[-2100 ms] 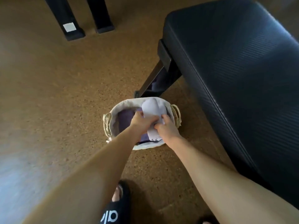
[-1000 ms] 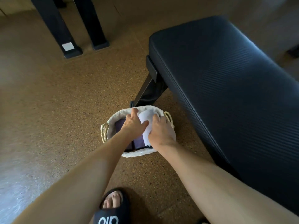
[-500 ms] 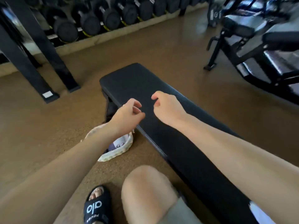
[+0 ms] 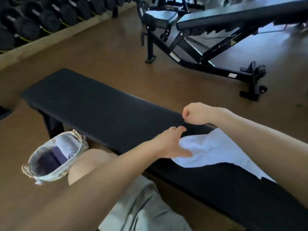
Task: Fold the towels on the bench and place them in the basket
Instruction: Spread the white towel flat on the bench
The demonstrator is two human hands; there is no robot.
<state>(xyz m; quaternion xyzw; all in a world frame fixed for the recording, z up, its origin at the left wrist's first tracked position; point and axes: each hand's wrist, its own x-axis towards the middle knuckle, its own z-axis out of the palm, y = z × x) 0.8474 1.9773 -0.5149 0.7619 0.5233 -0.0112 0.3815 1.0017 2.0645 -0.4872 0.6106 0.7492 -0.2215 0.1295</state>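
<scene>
A crumpled white towel (image 4: 210,147) lies on the right part of the long black bench (image 4: 100,110). My left hand (image 4: 171,144) reaches the towel's left end with fingers spread, its thumb resting on the cloth. My right hand (image 4: 195,114) hovers above the bench's far edge, fingers curled in, holding nothing. The lined wicker basket (image 4: 41,175) stands on the floor at the left, beside the bench leg. Inside it are a folded pale towel (image 4: 66,144) and a folded purple towel (image 4: 55,157).
My bare knee (image 4: 86,162) and grey shorts (image 4: 141,205) are between the basket and the bench. An adjustable black bench (image 4: 200,52) stands on the brown floor at the back right. A dumbbell rack (image 4: 33,22) runs along the back left.
Both hands let go of the pale towel in the basket and rose to the bench. The view swung up and right, and my left hand reached the white towel.
</scene>
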